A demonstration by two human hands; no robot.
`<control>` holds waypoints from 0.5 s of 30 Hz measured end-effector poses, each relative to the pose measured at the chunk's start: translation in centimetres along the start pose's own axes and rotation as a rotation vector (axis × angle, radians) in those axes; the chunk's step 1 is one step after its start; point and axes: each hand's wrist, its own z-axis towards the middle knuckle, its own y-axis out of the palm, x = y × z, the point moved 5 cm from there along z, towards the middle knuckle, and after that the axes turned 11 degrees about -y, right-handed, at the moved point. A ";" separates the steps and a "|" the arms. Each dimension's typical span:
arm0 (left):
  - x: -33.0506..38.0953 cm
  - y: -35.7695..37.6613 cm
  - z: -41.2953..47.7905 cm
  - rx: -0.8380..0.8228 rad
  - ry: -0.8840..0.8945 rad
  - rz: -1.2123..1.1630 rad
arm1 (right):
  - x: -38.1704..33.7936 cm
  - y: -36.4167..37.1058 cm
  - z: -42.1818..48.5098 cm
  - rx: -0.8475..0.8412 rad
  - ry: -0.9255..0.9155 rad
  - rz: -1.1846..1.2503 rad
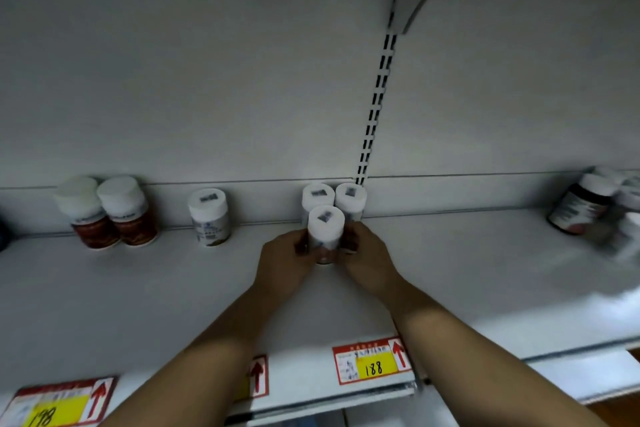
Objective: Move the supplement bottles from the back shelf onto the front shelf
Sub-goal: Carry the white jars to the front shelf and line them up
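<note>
Three white-capped supplement bottles stand in a cluster at the back of the white shelf (450,270). The front bottle (325,229) sits between my hands. My left hand (287,262) curls round its left side and my right hand (363,260) curls round its right side; my right fingers may also touch the rear right bottle (350,199). The rear left bottle (318,198) stands just behind. A single white bottle (209,217) stands apart to the left.
Two red-labelled bottles (109,215) stand at the back left. A dark bottle (581,206) leans among blurred others at the far right. Price tags (372,362) line the shelf's front edge. A slotted upright (375,104) runs up the back wall.
</note>
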 end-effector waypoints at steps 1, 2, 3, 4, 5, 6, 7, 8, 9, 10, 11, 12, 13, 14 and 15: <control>0.0 0.0 0.1 -0.004 -0.004 -0.018 | 0.1 0.0 0.1 -0.001 0.001 0.000; -0.1 0.1 0.2 -0.007 -0.009 -0.032 | 0.3 0.0 0.2 -0.009 0.006 -0.009; -0.1 0.1 0.3 -0.012 -0.012 -0.034 | 0.3 -0.1 0.2 -0.019 0.007 -0.024; -0.1 0.2 0.4 -0.016 -0.010 -0.026 | 0.3 -0.1 0.2 -0.029 0.009 -0.039; -0.1 0.3 0.5 -0.019 -0.006 -0.014 | 0.4 -0.1 0.3 -0.034 0.014 -0.044; 0.0 0.4 0.6 -0.025 0.000 -0.005 | 0.5 -0.1 0.4 -0.038 0.020 -0.047; 0.0 0.4 0.5 -0.030 0.005 0.000 | 0.4 -0.1 0.4 -0.042 0.015 -0.051; 0.1 0.5 0.4 -0.031 0.007 0.002 | 0.3 -0.1 0.4 -0.050 0.009 -0.055; 0.2 0.5 0.2 -0.026 0.005 0.011 | 0.2 0.0 0.3 -0.055 0.002 -0.055; 0.2 0.5 0.1 -0.018 0.005 0.026 | 0.2 0.0 0.3 -0.056 0.001 -0.056; 0.0 0.6 0.0 -0.011 0.003 0.040 | 0.2 0.0 0.2 -0.052 0.001 -0.055; -0.1 0.6 -0.1 -0.008 -0.006 0.047 | 0.3 -0.1 0.2 -0.048 0.000 -0.055; -0.1 0.5 -0.2 -0.005 -0.021 0.045 | 0.2 -0.3 0.1 -0.040 0.002 -0.048; -0.1 0.4 -0.3 0.000 -0.035 0.038 | 0.4 -0.4 0.0 -0.028 0.017 -0.028; -0.2 0.2 -0.4 0.012 -0.053 0.027 | 0.5 -0.7 -0.2 -0.012 0.039 0.004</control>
